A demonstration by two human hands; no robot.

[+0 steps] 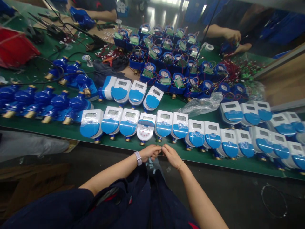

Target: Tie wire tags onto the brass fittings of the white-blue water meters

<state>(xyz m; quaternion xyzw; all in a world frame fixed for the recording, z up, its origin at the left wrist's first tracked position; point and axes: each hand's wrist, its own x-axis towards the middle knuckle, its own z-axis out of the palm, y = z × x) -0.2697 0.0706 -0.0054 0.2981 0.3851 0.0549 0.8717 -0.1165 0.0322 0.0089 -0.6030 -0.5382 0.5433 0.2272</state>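
At the table's front edge my left hand (151, 152) is closed, its fingers curled and meeting my right hand (171, 156). The right hand's thumb and fingers are pinched together at the same spot. Whatever lies between the fingertips is too small to make out. Crumpled pale translucent material (150, 164) shows just under the left hand; whether that hand grips it I cannot tell. Right ahead stands a water meter (145, 131) with its blue lid raised and its dial showing. Beside it is another white-and-blue water meter (164, 124) with its lid down.
Lidded meters line the front edge of the green table (114, 144). Behind are open blue meters with circuit boards (166, 81), blue brass-ended meter bodies (39, 98), a plastic bag (202, 105) and a red bin (16, 47). Across the table, another person's hands (234, 39) handle a part.
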